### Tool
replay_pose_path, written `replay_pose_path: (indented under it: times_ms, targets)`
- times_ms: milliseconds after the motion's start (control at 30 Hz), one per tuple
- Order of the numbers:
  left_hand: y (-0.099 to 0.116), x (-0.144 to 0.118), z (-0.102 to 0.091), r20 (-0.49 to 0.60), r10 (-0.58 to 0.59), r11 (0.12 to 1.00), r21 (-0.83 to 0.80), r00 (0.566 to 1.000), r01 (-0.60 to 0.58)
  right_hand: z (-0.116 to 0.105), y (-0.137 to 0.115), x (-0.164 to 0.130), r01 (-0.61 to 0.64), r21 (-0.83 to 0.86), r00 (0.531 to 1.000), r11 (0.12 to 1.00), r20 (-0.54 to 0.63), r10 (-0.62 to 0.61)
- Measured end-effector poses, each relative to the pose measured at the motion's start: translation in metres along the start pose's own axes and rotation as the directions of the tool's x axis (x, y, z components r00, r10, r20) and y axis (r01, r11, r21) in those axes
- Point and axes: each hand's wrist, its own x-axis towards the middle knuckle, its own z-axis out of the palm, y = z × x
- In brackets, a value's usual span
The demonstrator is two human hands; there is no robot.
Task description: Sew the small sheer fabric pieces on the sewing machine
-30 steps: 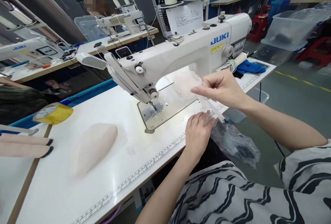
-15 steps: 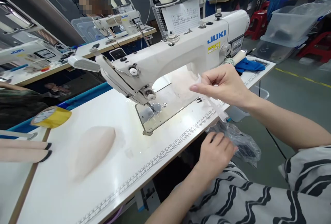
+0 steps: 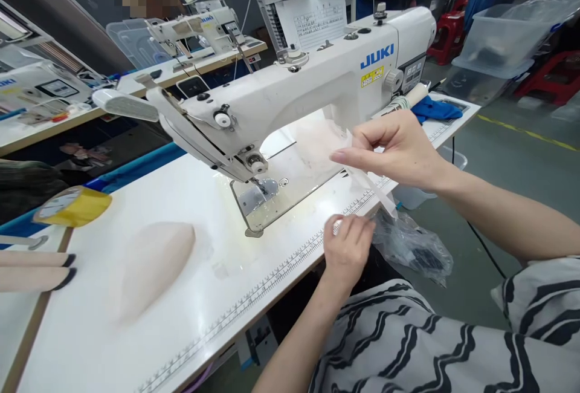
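Observation:
My right hand (image 3: 399, 148) pinches a thin, translucent whitish strip (image 3: 383, 193) between thumb and fingers, to the right of the sewing machine's needle area. One end of the strip hangs towards the table edge. My left hand (image 3: 347, 248) is at the front edge of the table, fingers loosely bent and a little apart, with nothing visible in it. The white sewing machine (image 3: 308, 84) stands beyond both hands, its presser foot (image 3: 261, 187) over the metal plate. Left of it lies a pale beige, cup-shaped fabric piece (image 3: 158, 266).
A yellow tape roll (image 3: 75, 205) and beige pieces with dark ends (image 3: 36, 269) are at the left. A printed ruler (image 3: 254, 293) runs along the front edge. Blue cloth (image 3: 435, 109) lies at the right end; a plastic bag (image 3: 417, 248) is below the table.
My left hand has moved left and up to the table's front edge. My right hand keeps its pinch on the strip. The view has shifted slightly.

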Motion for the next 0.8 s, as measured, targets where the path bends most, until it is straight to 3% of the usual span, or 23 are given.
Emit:
replay_pose_path:
  times_ms: [133, 300, 367, 467, 600, 700, 733, 800]
  targets:
    - [0.026, -0.021, 0.016, 0.202, 0.194, 0.972, -0.173, 0.960, -0.160, -0.002, -0.005, -0.001, -0.021, -0.022, 1.000, 1.000, 0.010, 0.021]
    - [0.045, -0.037, 0.036, 0.356, 0.244, 0.967, -0.156, 0.902, -0.200, -0.001, -0.003, -0.003, -0.028, -0.027, 0.997, 0.999, 0.068, 0.030]
    - [0.044, -0.036, 0.031, 0.390, 0.201, 0.976, -0.158, 0.899, -0.149, 0.001, -0.003, -0.005, -0.044, -0.046, 0.995, 0.998, 0.087, 0.047]
    - [0.039, -0.032, 0.005, 0.326, 0.123, 0.978, -0.201, 0.937, -0.059, 0.003, -0.003, -0.007, -0.053, -0.063, 0.995, 0.997, 0.079, 0.058]
    - [0.022, -0.019, -0.037, 0.072, -0.034, 0.972, -0.231, 0.997, 0.050, 0.011, -0.002, -0.008, -0.064, -0.036, 0.996, 0.997, 0.058, 0.066]
    - [-0.005, -0.002, -0.044, 0.010, -0.252, 0.960, -0.120, 0.968, 0.252, 0.020, -0.002, -0.007, -0.073, -0.018, 0.996, 0.997, 0.044, 0.074]
    - [-0.014, 0.005, -0.041, 0.031, -0.317, 0.948, -0.030, 0.948, 0.317, 0.023, -0.002, -0.006, -0.068, -0.012, 0.997, 0.998, 0.037, 0.069]
    - [-0.024, 0.018, -0.030, 0.182, -0.364, 0.931, 0.073, 0.914, 0.356, 0.026, -0.004, -0.004, -0.057, -0.005, 0.998, 0.998, 0.019, 0.057]
